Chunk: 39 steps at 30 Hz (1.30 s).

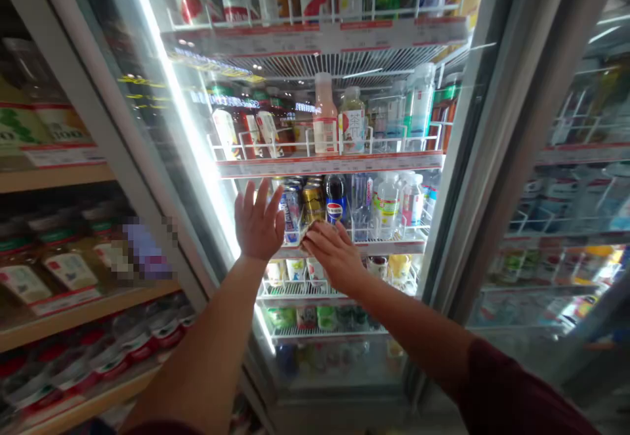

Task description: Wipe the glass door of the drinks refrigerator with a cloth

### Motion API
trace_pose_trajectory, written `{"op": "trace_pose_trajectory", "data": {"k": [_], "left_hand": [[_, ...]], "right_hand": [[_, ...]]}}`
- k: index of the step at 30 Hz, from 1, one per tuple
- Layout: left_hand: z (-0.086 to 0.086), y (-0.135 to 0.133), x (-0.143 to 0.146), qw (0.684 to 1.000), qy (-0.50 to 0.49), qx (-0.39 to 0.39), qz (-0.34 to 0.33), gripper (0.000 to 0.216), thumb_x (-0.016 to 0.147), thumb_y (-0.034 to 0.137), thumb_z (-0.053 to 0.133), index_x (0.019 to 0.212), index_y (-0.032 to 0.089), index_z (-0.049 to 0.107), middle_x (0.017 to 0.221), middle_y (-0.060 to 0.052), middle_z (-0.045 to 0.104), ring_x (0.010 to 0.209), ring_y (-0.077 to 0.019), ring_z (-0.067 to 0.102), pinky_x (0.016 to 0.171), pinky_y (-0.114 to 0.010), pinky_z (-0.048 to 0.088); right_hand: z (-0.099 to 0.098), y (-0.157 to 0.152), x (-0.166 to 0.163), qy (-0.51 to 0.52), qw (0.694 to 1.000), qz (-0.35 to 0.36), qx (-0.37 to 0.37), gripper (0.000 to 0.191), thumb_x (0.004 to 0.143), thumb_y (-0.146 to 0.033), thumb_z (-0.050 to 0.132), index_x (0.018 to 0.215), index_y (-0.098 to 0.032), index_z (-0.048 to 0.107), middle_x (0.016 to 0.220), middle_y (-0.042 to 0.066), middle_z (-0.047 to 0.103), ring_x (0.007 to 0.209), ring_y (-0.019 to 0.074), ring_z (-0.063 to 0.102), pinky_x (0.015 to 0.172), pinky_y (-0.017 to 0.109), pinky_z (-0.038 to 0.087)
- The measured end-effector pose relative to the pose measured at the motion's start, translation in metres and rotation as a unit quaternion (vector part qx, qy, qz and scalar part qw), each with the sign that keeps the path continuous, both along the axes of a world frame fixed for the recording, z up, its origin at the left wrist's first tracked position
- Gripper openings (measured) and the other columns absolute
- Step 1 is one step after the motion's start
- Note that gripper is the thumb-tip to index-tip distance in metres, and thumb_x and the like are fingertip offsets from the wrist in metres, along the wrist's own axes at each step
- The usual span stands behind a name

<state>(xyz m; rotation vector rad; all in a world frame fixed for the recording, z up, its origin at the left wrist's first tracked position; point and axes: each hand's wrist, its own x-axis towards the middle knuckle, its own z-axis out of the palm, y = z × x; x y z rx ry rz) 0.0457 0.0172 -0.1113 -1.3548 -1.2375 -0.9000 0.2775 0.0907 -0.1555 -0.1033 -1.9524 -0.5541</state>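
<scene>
Left hand (258, 224) is spread open beside the cans (301, 207) at the shelf (394, 247) front edge; right hand (331, 251) covers one, grip unclear. Cans look stiff, slippery; hold the side.

The wire cooler shelf (388, 246) carries a blue can (291, 215) and a gold can (313, 202) at its left end, a dark cola bottle (336, 200) beside them and clear bottles (394, 202) toward its right end.
</scene>
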Motion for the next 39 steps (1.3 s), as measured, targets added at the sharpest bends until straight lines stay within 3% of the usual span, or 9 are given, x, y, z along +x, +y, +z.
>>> {"op": "trace_pose_trajectory", "data": {"k": [3, 7, 10, 14, 20, 25, 32, 37, 39], "left_hand": [[0.0, 0.0, -0.002, 1.0, -0.003, -0.011, 0.014, 0.057, 0.109, 0.038, 0.047, 0.166, 0.034, 0.045, 0.175, -0.004, 0.041, 0.17, -0.0245, 0.015, 0.141, -0.055, 0.014], [0.0, 0.001, -0.003, 1.0, -0.018, -0.018, 0.006, 0.055, 0.11, 0.041, 0.044, 0.163, 0.031, 0.049, 0.175, -0.005, 0.041, 0.17, -0.0276, 0.015, 0.141, -0.056, 0.011], [0.0, 0.001, -0.004, 1.0, -0.021, -0.022, -0.006, 0.055, 0.11, 0.041, 0.045, 0.164, 0.03, 0.048, 0.175, -0.005, 0.04, 0.17, -0.0283, 0.015, 0.141, -0.057, 0.01], [0.0, 0.002, -0.005, 1.0, -0.015, -0.014, -0.014, 0.059, 0.108, 0.038, 0.048, 0.167, 0.037, 0.043, 0.174, -0.004, 0.041, 0.17, -0.0266, 0.018, 0.141, -0.056, 0.011], [0.002, 0.001, -0.002, 1.0, 0.006, -0.002, 0.002, 0.059, 0.108, 0.035, 0.048, 0.167, 0.033, 0.043, 0.175, -0.006, 0.04, 0.169, -0.0295, 0.018, 0.14, -0.057, 0.014], [0.003, -0.001, 0.0, 0.999, 0.042, 0.013, 0.029, 0.062, 0.108, 0.032, 0.049, 0.169, 0.032, 0.038, 0.175, -0.007, 0.04, 0.169, -0.028, 0.019, 0.14, -0.055, 0.018], [0.002, 0.0, -0.001, 1.0, -0.007, -0.008, 0.009, 0.056, 0.108, 0.038, 0.047, 0.164, 0.032, 0.047, 0.173, -0.008, 0.043, 0.17, -0.027, 0.017, 0.139, -0.059, 0.016], [0.002, 0.0, -0.003, 1.0, -0.016, -0.022, 0.006, 0.056, 0.108, 0.038, 0.047, 0.163, 0.03, 0.048, 0.174, -0.008, 0.042, 0.17, -0.028, 0.015, 0.14, -0.059, 0.013], [0.002, 0.0, -0.003, 1.0, -0.011, -0.017, 0.003, 0.056, 0.108, 0.038, 0.048, 0.164, 0.032, 0.047, 0.174, -0.007, 0.043, 0.17, -0.0282, 0.016, 0.14, -0.059, 0.014]], "right_hand": [[-0.002, 0.005, 0.013, -0.019, 1.0, 0.007, 0.017, 0.036, 0.105, -0.015, 0.059, 0.137, -0.027, 0.072, 0.141, -0.002, 0.076, 0.148, 0.018, 0.056, 0.141, 0.04, 0.017], [0.01, 0.016, 0.031, 0.072, 0.997, -0.02, -0.034, 0.039, 0.105, -0.015, 0.059, 0.141, -0.027, 0.07, 0.143, 0.0, 0.075, 0.151, 0.0207, 0.055, 0.14, 0.042, 0.019], [-0.004, 0.019, 0.043, 0.086, 0.995, -0.025, -0.042, 0.042, 0.104, -0.014, 0.058, 0.142, -0.026, 0.069, 0.141, 0.003, 0.076, 0.15, 0.0223, 0.056, 0.139, 0.043, 0.023], [-0.024, 0.023, 0.058, 0.028, 1.0, -0.007, -0.008, 0.042, 0.104, -0.011, 0.055, 0.141, -0.024, 0.07, 0.138, 0.001, 0.078, 0.144, 0.0201, 0.062, 0.141, 0.04, 0.015], [-0.005, 0.042, 0.074, 0.15, 0.987, -0.029, -0.043, 0.052, 0.101, -0.011, 0.063, 0.15, -0.03, 0.064, 0.14, 0.004, 0.076, 0.151, 0.0258, 0.056, 0.136, 0.047, 0.031], [-0.015, 0.046, 0.089, 0.043, 0.999, -0.024, 0.003, 0.05, 0.103, -0.01, 0.057, 0.15, -0.026, 0.064, 0.136, 0.004, 0.078, 0.148, 0.0238, 0.059, 0.137, 0.046, 0.031], [0.026, 0.069, 0.108, 0.244, 0.968, -0.043, -0.035, 0.055, 0.104, -0.013, 0.06, 0.155, -0.036, 0.059, 0.142, 0.006, 0.073, 0.151, 0.0309, 0.055, 0.129, 0.056, 0.044], [0.006, 0.054, 0.091, 0.056, 0.998, -0.015, -0.003, 0.057, 0.104, -0.012, 0.058, 0.157, -0.034, 0.056, 0.139, 0.002, 0.076, 0.149, 0.0245, 0.058, 0.134, 0.048, 0.037], [0.014, 0.052, 0.085, 0.04, 0.999, -0.022, -0.007, 0.055, 0.104, -0.013, 0.058, 0.154, -0.037, 0.058, 0.14, 0.0, 0.076, 0.149, 0.0234, 0.059, 0.137, 0.049, 0.033]]}}
